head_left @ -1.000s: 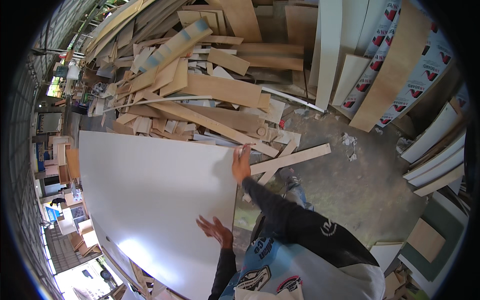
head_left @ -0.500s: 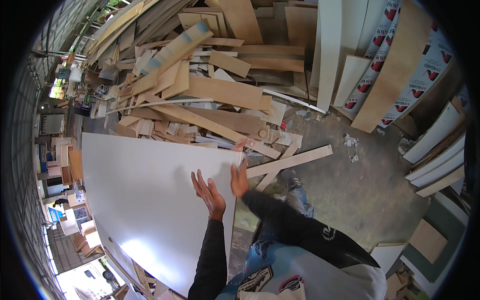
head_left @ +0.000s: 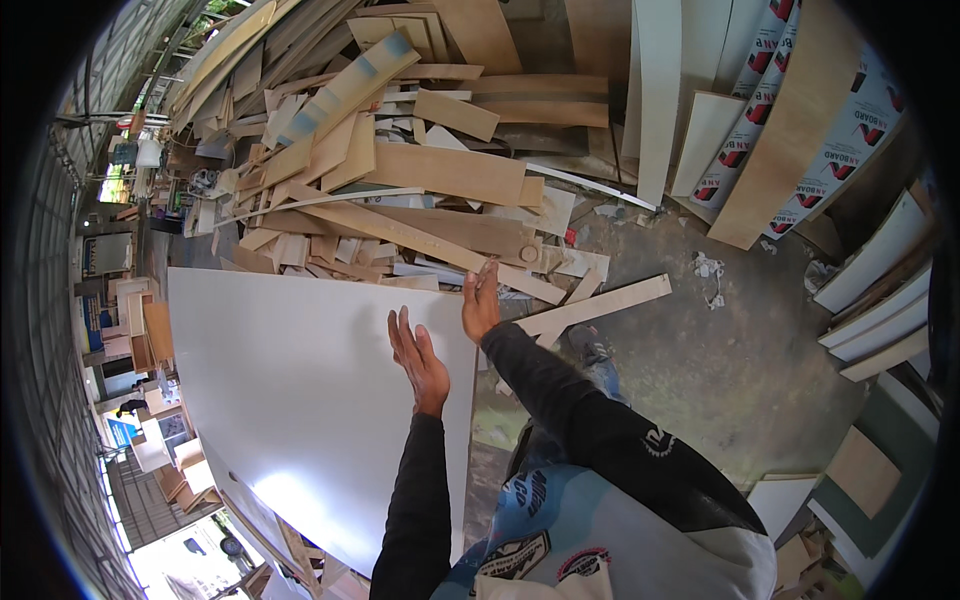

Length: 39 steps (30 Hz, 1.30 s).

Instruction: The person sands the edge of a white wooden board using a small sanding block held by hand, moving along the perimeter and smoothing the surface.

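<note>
A large white panel (head_left: 300, 370) lies flat before me and to my left, its surface shiny with a bright reflection near its lower left. Above its right part is my left hand (head_left: 420, 367), empty, with fingers stretched and the thumb apart. My right hand (head_left: 481, 302) is raised at the panel's right edge, near its far right corner, fingers extended and nothing seen in them. Whether the right hand touches the edge, I cannot tell.
A heap of wooden offcuts (head_left: 440, 172) spreads beyond the panel. One pale plank (head_left: 600, 306) lies on the concrete floor (head_left: 700, 370) by my shoe (head_left: 590, 343). Tall boards (head_left: 775, 150) lean at the far right; more white boards (head_left: 880, 310) stand nearer on the right.
My right hand, blurred before, has shifted slightly up and is sharper now. The left hand stays nearly in place, still spread. The whole view has shifted slightly.
</note>
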Each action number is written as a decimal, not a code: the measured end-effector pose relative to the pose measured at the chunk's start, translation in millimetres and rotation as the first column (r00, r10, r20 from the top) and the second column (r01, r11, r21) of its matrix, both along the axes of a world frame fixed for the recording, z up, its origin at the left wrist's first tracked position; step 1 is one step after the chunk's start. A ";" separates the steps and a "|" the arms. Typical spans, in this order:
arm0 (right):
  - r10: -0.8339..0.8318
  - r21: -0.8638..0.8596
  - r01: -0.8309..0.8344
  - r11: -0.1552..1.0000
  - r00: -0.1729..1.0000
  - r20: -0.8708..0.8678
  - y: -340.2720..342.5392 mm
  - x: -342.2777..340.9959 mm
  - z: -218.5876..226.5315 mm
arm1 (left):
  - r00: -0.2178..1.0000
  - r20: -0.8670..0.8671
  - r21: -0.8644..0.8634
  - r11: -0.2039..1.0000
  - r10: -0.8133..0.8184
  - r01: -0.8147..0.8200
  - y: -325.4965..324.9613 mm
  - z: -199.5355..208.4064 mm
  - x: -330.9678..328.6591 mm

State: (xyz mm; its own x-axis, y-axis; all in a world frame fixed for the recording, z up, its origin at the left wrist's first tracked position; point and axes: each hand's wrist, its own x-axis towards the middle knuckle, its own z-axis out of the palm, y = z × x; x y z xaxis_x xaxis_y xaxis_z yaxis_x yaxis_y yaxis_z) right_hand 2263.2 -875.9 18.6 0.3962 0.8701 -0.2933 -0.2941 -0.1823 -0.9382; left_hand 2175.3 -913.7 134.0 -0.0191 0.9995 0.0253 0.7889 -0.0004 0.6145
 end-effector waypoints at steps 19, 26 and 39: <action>0.038 -0.002 -0.038 0.999 0.996 0.083 30.8 -9.3 -30.5 | 0.995 -0.086 -0.018 0.999 -0.041 0.040 13.0 -14.9 -3.1; -0.102 -0.308 0.138 0.941 0.986 0.131 -7.3 102.3 -125.6 | 0.889 -0.288 0.042 0.923 -0.356 0.383 27.2 -19.4 15.2; 0.221 -0.508 0.093 0.857 0.823 0.523 -139.9 127.7 -148.2 | 0.858 -0.255 0.100 0.870 -0.447 0.483 43.7 -39.9 36.0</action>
State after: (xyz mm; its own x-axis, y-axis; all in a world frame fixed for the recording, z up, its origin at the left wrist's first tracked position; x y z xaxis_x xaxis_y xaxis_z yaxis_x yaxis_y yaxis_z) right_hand 2390.9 -1015.7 -129.6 0.5713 0.6959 -0.4351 0.2666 -0.6588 -0.7035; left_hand 2211.2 -870.0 94.2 0.4705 0.8729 0.1290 0.7852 -0.4808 0.3903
